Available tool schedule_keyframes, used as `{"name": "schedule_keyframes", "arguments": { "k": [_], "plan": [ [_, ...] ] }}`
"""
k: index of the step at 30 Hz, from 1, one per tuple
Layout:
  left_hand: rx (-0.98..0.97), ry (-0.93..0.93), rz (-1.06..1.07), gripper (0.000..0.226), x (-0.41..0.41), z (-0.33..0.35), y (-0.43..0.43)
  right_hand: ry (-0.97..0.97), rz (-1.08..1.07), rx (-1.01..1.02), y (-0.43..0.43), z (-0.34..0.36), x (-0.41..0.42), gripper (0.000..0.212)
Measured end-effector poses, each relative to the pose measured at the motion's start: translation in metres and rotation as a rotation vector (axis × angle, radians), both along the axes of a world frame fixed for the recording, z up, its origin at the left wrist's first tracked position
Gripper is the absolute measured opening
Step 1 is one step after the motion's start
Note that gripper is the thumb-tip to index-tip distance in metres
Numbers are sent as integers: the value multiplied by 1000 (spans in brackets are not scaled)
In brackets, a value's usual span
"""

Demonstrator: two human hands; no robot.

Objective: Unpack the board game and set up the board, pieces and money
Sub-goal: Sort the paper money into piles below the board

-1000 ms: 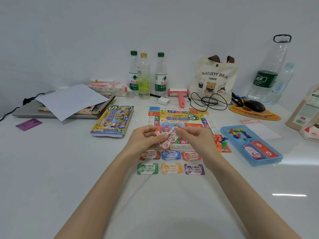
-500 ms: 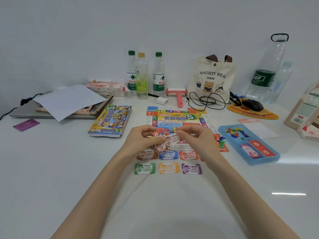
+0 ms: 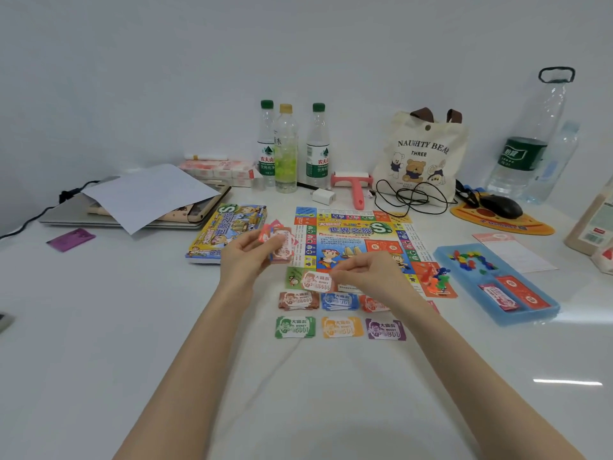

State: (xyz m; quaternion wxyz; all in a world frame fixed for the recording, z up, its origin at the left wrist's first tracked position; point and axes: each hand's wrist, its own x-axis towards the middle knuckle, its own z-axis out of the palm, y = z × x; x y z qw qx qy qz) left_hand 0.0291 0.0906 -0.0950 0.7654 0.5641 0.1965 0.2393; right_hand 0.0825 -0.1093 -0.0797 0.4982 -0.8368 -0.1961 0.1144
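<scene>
Since a moment ago the hands have parted: the left hand [image 3: 245, 257] grips a thin stack of pink paper notes [image 3: 280, 244], while the right hand [image 3: 368, 277] pinches a single note [image 3: 316, 281] low over the flat printed board [image 3: 351, 234], just behind six rectangular money piles [image 3: 295, 327] on the glossy white surface [image 3: 132, 327].

- Your white table [image 3: 132, 327] carries the game board [image 3: 351, 234] at centre.
- Game box [image 3: 225, 227] lies left of it, blue tray [image 3: 530, 315] right.
- Money piles [image 3: 295, 327] lie nearest you.
</scene>
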Motion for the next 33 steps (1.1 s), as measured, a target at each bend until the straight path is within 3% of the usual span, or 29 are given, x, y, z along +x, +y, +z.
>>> {"name": "schedule_keyframes", "arguments": {
  "k": [9, 17, 21, 25, 33],
  "plan": [
    [-65, -32, -27, 25, 2, -2, 0, -73, 91, -222, 30, -9, -1, 2],
    [-41, -7, -58, 32, 2, -3, -4, -218, 41, -351, 33, -16, -7, 13],
    [-51, 1, -86, 33, 2, -2, -7, -262, -19, -166, 31, -13, -5, 1],
    [-30, 35, -162, 42, 1, -1, -12, -279, -105, 110, 24, 0, -4, 8],
    [144, 57, -338, 43, -5, 4, -28, -237, -47, 171, 12, 6, -6, 6]
  ]
}}
